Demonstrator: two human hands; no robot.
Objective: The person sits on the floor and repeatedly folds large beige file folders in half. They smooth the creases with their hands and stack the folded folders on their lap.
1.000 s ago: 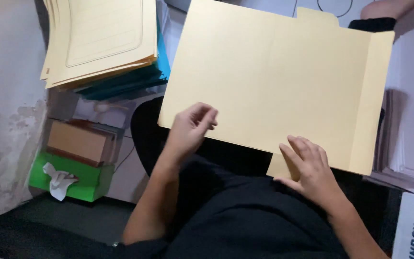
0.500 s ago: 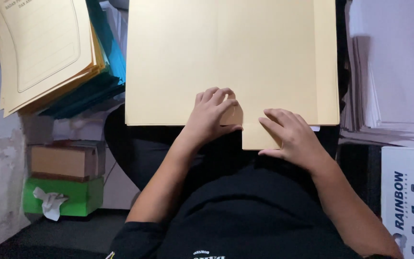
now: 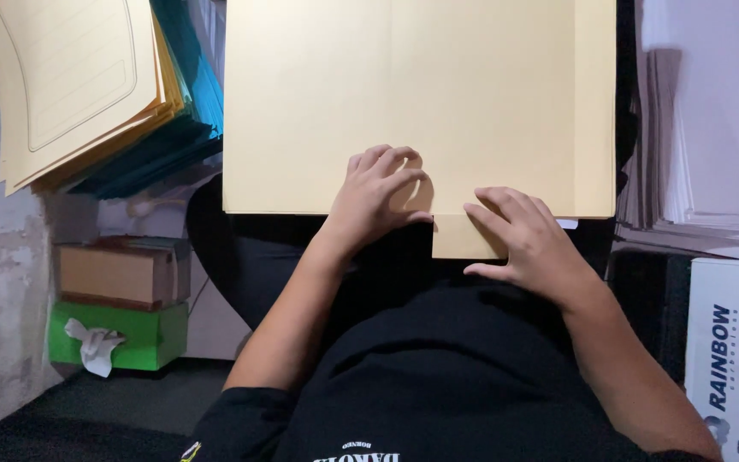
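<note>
A large cream folder [image 3: 421, 103] is lying opened flat across the person's lap, reaching up out of the top of the view, and both bare hands are resting on its near edge. The left hand [image 3: 378, 201] is sitting with its fingers curled under, knuckles pressing down on the card just beside a small tab [image 3: 464, 238] that is sticking out from the bottom edge; its grip is loosely clenched but closed on nothing. The right hand [image 3: 528, 235] is lying flat and spread, fingers covering the right part of that tab and the folder edge above it, the grip released and pressing rather than grasping. Judging by how things are lying, the folder is already spread out and squared in front of the person, and a fold line is running down it right of the middle, with a narrow strip along the right side; the tab is not looking folded over yet, so the creasing at the near edge seems to be the part in hand. To the left, a stack of cream and teal folders [image 3: 87, 94] is overhanging, with a brown box [image 3: 117, 274] sitting on a green tissue box [image 3: 130, 338] below it. To the right, piles of white paper [image 3: 712, 128] are lying above a white carton [image 3: 733, 359].
</note>
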